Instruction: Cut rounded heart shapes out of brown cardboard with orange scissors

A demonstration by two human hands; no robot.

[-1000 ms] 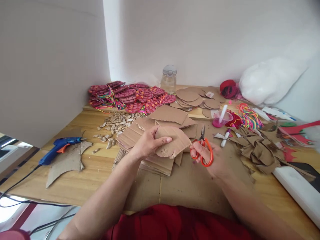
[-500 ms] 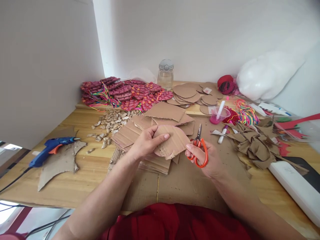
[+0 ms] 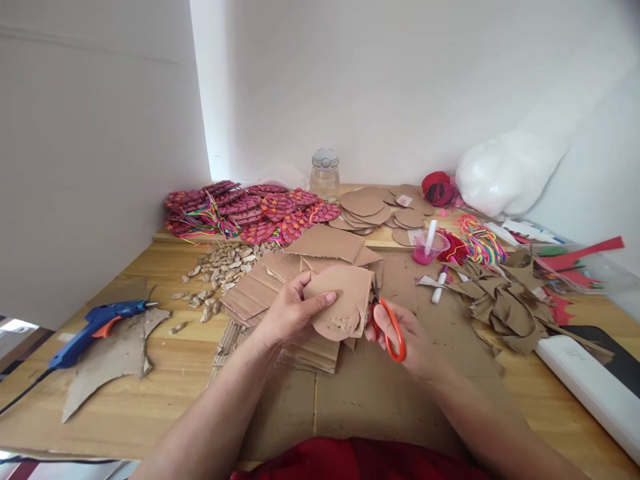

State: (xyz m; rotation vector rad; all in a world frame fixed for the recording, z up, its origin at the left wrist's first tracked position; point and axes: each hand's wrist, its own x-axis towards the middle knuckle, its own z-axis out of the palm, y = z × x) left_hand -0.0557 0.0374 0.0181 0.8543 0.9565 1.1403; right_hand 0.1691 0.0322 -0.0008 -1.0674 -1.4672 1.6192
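Observation:
Pinched between the thumb and fingers of my left hand (image 3: 293, 310) is a piece of cardboard (image 3: 343, 300), rounded on its left side with a straight right edge. Small dents mark its lower part, and a cut flap shows at its lower right. My right hand (image 3: 400, 330) is closed around orange-handled scissors (image 3: 395, 333), whose dark blades point up along the cardboard's right edge. Whether the blades are parted I cannot tell. Beneath and behind lie loose cardboard pieces (image 3: 327, 243) in a stack.
Peanut shells (image 3: 225, 270), decorated pink pieces (image 3: 250, 210) and cut cardboard rounds (image 3: 365, 202) lie beyond. A blue glue gun (image 3: 97, 330) rests at left on a cardboard scrap (image 3: 107, 373). At right are brown scraps (image 3: 515, 307), a pink cup (image 3: 427, 250) and a white device (image 3: 585, 380).
The cardboard has turned over and its straight edge now faces right. The scissors have swung up to that edge. My view has tilted slightly upward.

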